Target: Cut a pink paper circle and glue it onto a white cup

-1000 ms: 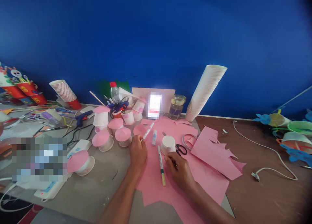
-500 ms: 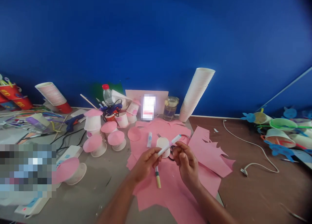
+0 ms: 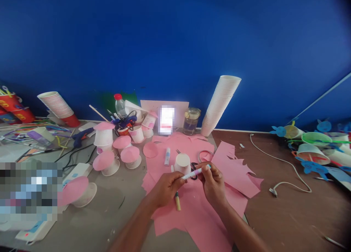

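Observation:
Above the pink paper, a white marker with a teal cap is held slantwise between my hands. My left hand pinches its white lower end. The fingers of my right hand are closed on the capped end and cover most of the cap. Just behind the marker stands an upside-down white paper cup. Black scissors handles show partly beside it. A yellowish marker lies below my left hand, its far end hidden. A small white tube is on the paper behind.
Several cups with pink paper tops stand at left, near a power strip. A phone, a glass jar and a tall cup stack line the blue wall. A white cable lies at right.
My right hand has closed on the capped end of the marker, where before it was beside it with fingers apart. The marker has moved lower and lies flatter, and the cup behind shows more.

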`<state>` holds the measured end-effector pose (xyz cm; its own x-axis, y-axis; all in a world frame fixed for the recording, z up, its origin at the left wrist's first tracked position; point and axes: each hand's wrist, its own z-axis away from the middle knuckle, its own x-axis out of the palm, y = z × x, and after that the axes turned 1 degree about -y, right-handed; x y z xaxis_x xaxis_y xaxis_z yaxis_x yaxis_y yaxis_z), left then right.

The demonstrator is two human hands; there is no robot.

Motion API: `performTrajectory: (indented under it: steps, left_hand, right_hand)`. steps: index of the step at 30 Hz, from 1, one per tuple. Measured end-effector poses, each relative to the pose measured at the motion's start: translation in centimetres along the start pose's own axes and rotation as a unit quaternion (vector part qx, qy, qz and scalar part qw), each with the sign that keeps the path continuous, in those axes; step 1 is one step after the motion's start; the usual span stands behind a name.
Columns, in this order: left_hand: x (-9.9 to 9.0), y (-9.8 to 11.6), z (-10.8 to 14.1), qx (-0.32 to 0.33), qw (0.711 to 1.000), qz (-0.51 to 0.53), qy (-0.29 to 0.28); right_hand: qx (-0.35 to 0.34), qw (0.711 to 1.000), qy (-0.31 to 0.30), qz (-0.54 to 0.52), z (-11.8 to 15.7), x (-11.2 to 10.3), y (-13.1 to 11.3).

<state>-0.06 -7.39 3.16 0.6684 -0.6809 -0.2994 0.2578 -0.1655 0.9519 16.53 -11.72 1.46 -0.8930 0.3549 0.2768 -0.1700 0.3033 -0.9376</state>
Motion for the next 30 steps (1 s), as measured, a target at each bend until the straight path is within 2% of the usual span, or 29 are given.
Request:
performTrajectory:
  steps: [7, 12, 19, 26, 28, 30]
  left_hand:
    - [0.0, 0.0, 0.0, -0.016, 0.999, 0.039, -0.028]
    - [0.0, -0.7, -0.1, -0.027, 0.993, 0.103, -0.051]
    - [-0.3, -0.7, -0.3, -0.063, 0.958, 0.254, -0.120]
    - [0.3, -0.3, 0.1, -0.040, 0.972, 0.202, -0.112]
    - [0.8, -0.2, 0.2, -0.036, 0.975, 0.192, -0.105]
    - [1.2, -0.1, 0.3, -0.044, 0.980, 0.182, -0.073]
  right_hand:
    - [0.005, 1.000, -0.019, 0.007, -0.8, -0.7, 0.3]
    - [0.007, 1.000, -0.026, 0.004, -0.8, -0.6, 0.5]
    - [0.002, 0.999, -0.036, 0.002, -0.7, -0.5, 0.1]
    - [0.004, 0.998, -0.019, 0.059, -0.1, 0.1, -0.1]
    - [0.003, 0.995, -0.048, 0.091, 0.4, 0.5, -0.3]
    - [-0.003, 0.990, -0.082, 0.117, 0.9, 0.9, -0.4]
